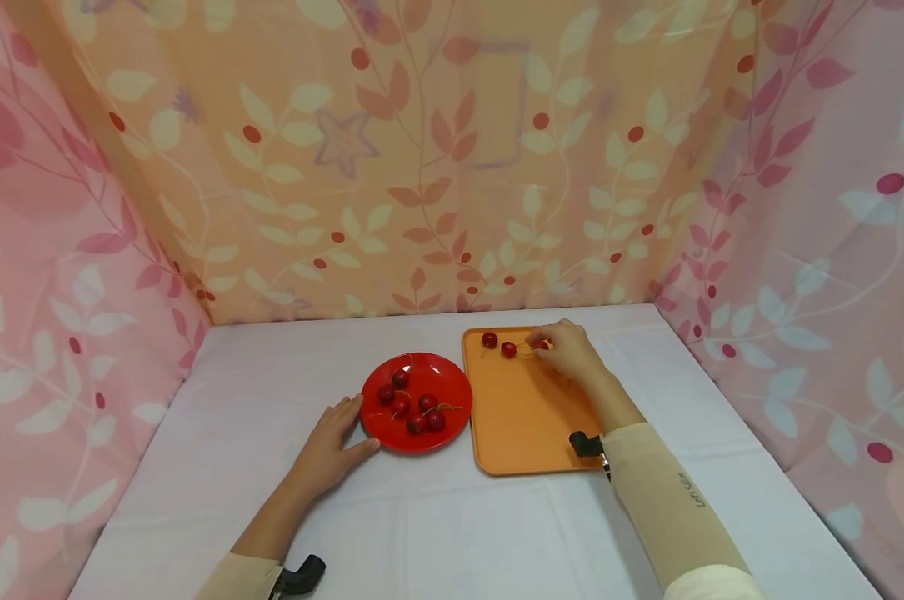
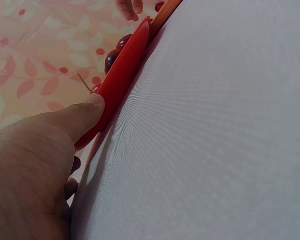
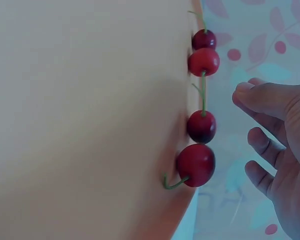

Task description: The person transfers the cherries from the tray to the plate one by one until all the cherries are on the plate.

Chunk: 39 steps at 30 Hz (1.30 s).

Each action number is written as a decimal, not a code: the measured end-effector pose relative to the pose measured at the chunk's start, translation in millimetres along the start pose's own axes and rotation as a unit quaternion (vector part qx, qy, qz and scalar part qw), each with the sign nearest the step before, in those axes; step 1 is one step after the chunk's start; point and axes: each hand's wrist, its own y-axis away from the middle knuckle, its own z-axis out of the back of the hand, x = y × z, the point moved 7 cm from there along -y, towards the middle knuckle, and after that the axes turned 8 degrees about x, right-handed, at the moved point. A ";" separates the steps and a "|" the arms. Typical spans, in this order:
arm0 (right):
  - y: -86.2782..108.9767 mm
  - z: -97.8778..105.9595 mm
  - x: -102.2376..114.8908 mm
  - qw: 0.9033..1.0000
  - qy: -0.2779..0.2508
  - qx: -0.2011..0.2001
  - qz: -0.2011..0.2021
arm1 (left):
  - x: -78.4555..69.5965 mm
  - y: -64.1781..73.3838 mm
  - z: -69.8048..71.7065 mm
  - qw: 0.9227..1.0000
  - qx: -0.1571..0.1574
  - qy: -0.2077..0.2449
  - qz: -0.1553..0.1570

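Your right sleeve (image 1: pixel 665 504) is nearest in the head view, your right hand (image 1: pixel 574 354) over cherries (image 1: pixel 508 350) on the orange tray (image 1: pixel 522 425). Left wrist: your left hand (image 2: pixel 30 165) rests loose-fingered against the red plate (image 2: pixel 122 77). Right wrist: those cherries lie just below your right fingers (image 3: pixel 267 97), parted, empty.

Cherry (image 1: pixel 541 344) under right grip (image 1: pixel 570 352) partly hidden, head view; tray (image 1: pixel 522 425) edge beside it part-covered by forearm (image 1: pixel 618 407). Left grip (image 2: pixel 32 165) cut off, left-wrist view.
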 end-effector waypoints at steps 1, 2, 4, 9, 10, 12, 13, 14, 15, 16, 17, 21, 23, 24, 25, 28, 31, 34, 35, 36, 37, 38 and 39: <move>-0.4 -1.7 -2.1 1.000 -0.001 0.002 -0.002 | 0.0 0.3 0.1 1.000 0.000 0.000 0.000; -1.0 -2.8 -3.9 1.000 -0.002 0.003 -0.003 | 0.3 0.4 0.0 1.000 -0.001 -0.001 0.001; -2.3 -4.7 -7.1 1.000 -0.005 0.002 -0.004 | 0.5 0.4 -0.1 1.000 -0.001 -0.004 0.000; -6.3 -13.0 -16.8 1.000 0.002 0.012 -0.007 | -0.2 -0.6 -2.0 1.000 -0.003 -0.003 -0.004; -7.7 -14.7 -18.0 1.000 0.006 0.015 -0.006 | -0.7 -0.8 -1.5 1.000 -0.004 -0.001 -0.006; -10.7 -18.0 -19.3 1.000 0.015 0.020 -0.001 | -1.6 -0.7 -0.4 1.000 -0.005 0.001 -0.009; -12.0 -19.4 -19.2 1.000 0.018 0.022 0.002 | -2.0 -0.6 -0.1 1.000 -0.005 0.001 -0.009; -13.1 -20.7 -18.7 1.000 0.020 0.024 0.005 | -2.0 -0.6 0.1 1.000 -0.005 0.001 -0.009; -14.0 -21.5 -17.8 0.999 0.022 0.026 0.008 | -2.0 -0.6 0.3 1.000 -0.005 0.002 -0.007; -14.5 -22.0 -17.1 0.999 0.023 0.029 0.009 | -2.6 -0.5 0.4 1.000 -0.006 0.005 -0.008; -14.5 -23.2 -16.3 0.999 0.022 0.031 0.009 | -2.8 -0.1 0.0 1.000 -0.005 0.007 -0.006; -13.4 -27.4 -14.8 0.999 0.025 0.039 0.008 | -2.9 1.2 -1.9 1.000 -0.003 0.008 -0.004; -13.2 -29.0 -14.2 0.999 0.028 0.038 0.008 | -2.7 1.7 -1.7 1.000 -0.004 0.006 -0.003; -13.9 -29.1 -13.9 0.999 0.030 0.036 0.010 | -2.9 1.3 -1.0 1.000 -0.005 0.005 -0.005; -13.7 -29.2 -14.1 0.999 0.034 0.034 0.009 | -3.3 1.2 -1.0 1.000 -0.005 0.006 -0.006; -12.9 -28.8 -14.4 0.999 0.033 0.027 0.007 | -4.1 0.7 -1.2 1.000 -0.004 0.009 -0.007; -11.0 -27.4 -14.6 1.000 0.023 0.019 0.003 | -3.7 0.2 -1.9 1.000 -0.002 0.008 -0.005; -8.5 -26.6 -14.8 1.000 0.009 0.015 0.003 | -2.7 0.1 -2.2 1.000 -0.002 0.003 -0.003; -7.9 -26.7 -15.0 1.000 0.004 0.015 0.003 | -2.4 0.1 -2.1 1.000 -0.003 0.001 -0.004; -7.2 -26.7 -15.3 1.000 0.000 0.013 0.003 | -2.2 0.1 -1.9 1.000 -0.004 -0.002 -0.005; -6.7 -26.7 -15.5 1.000 -0.005 0.012 0.004 | -2.2 0.1 -1.5 1.000 -0.005 -0.003 -0.005; -6.3 -26.9 -15.8 1.000 -0.007 0.010 0.005 | -2.2 0.2 -1.4 1.000 -0.007 -0.003 -0.007; -5.9 -26.9 -16.0 1.000 -0.010 0.008 0.006 | -2.3 0.3 -1.2 1.000 -0.008 -0.004 -0.007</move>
